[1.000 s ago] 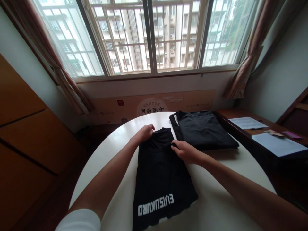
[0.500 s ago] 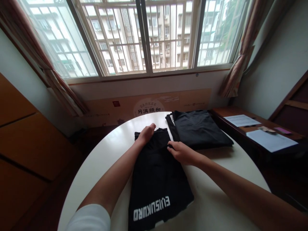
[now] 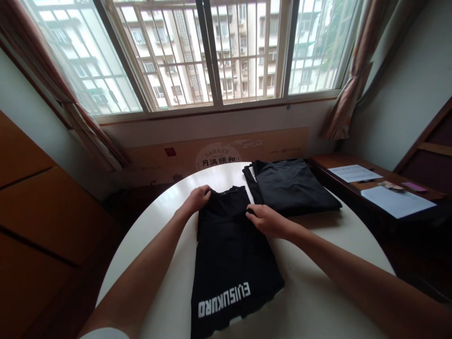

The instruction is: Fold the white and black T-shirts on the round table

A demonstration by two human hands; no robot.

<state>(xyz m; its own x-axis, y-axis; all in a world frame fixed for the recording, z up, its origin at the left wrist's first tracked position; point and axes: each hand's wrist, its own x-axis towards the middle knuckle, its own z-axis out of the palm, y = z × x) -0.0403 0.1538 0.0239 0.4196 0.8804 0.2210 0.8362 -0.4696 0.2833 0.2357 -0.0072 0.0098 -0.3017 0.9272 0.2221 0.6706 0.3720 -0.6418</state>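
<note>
Below a barred window [image 3: 213, 61], a round white table [image 3: 303, 292] bears the black garment [image 3: 231, 254], lettered end nearest me. From my remote seat I have the left hand [image 3: 198, 197] closed on its far left corner, the right hand [image 3: 266, 220] pinching its right edge. Uneven pulling could skew the cloth; swinging rightward might nudge the folded dark cloth [image 3: 294, 186] beside it.

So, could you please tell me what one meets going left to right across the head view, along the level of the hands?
Brown cabinet, left hand, lettered black garment, right hand, folded black fabric, sheet of paper.
</note>
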